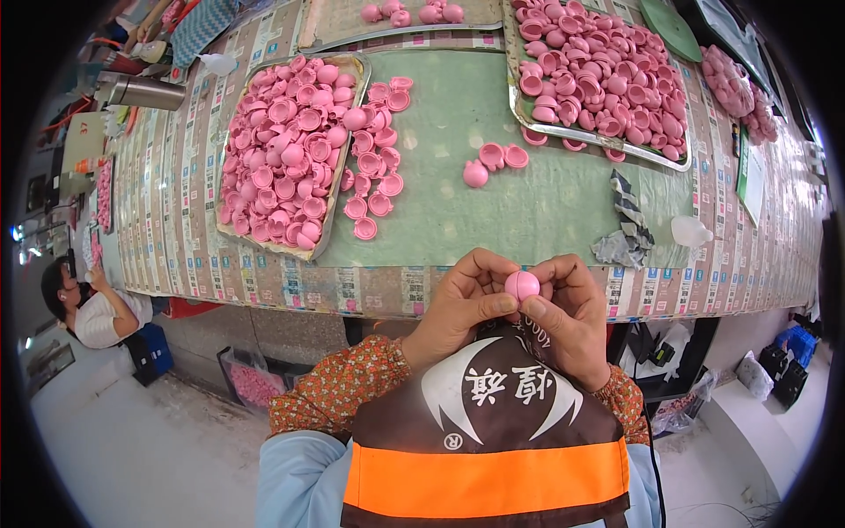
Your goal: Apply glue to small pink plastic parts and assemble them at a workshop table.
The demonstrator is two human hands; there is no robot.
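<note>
Between my two hands, over the table's near edge, is a small pink plastic ball (523,285) with a seam line running across it. My left hand (471,297) pinches its left side with thumb and fingers. On the other side, the thumb and fingertips of my right hand (568,308) close on the same ball. Ahead of my hands, a few pink half shells (492,156) and a rounded pink piece (475,173) lie on the green mat (422,224).
A metal tray (324,231) heaped with pink shells stands on the left, loose shells (379,204) beside it. Another full tray (616,143) is at the far right. A crumpled striped cloth (628,220) and white bottle (691,231) lie on the right. A person (99,308) sits far left.
</note>
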